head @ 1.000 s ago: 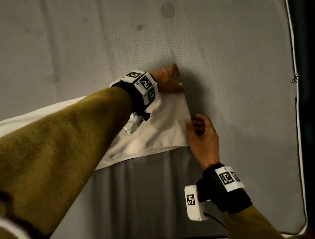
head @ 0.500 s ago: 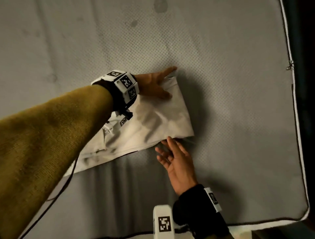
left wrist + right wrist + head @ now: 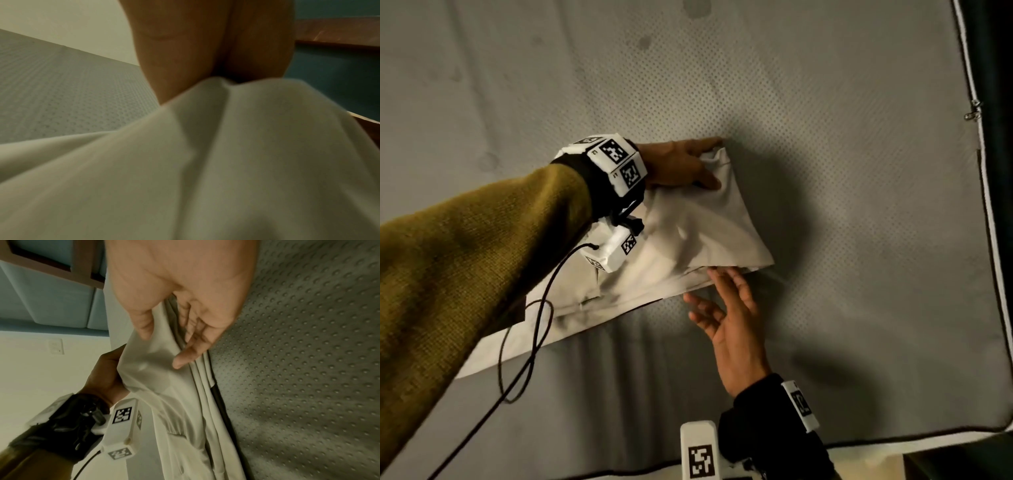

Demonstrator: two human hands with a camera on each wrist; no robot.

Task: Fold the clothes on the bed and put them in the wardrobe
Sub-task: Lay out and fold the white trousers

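A cream garment (image 3: 705, 236) lies folded in several layers on the grey mattress (image 3: 859, 171). My left hand (image 3: 688, 164) is at its far right corner, fingers tucked under the bunched edge and thumb lying on top. The left wrist view shows those fingers (image 3: 185, 48) disappearing behind the cloth (image 3: 226, 162). My right hand (image 3: 722, 308) is palm up at the near edge, its relaxed fingertips touching the stacked layers. In the right wrist view the fingers (image 3: 185, 356) lie against the garment's folded edge (image 3: 185, 402) without gripping it, and the left hand (image 3: 104, 373) shows beyond.
The mattress ends in white piping on the right (image 3: 989, 205) and along the near side (image 3: 893, 435), with a zip pull (image 3: 974, 111) on the right edge. A black cable (image 3: 527, 342) loops over the garment's left part. Wooden furniture (image 3: 51, 264) stands beyond the bed.
My right hand left the garment's right edge, dropped to its near edge and turned palm up. My left hand stretched out along the far corner, and the cloth now bunches there.
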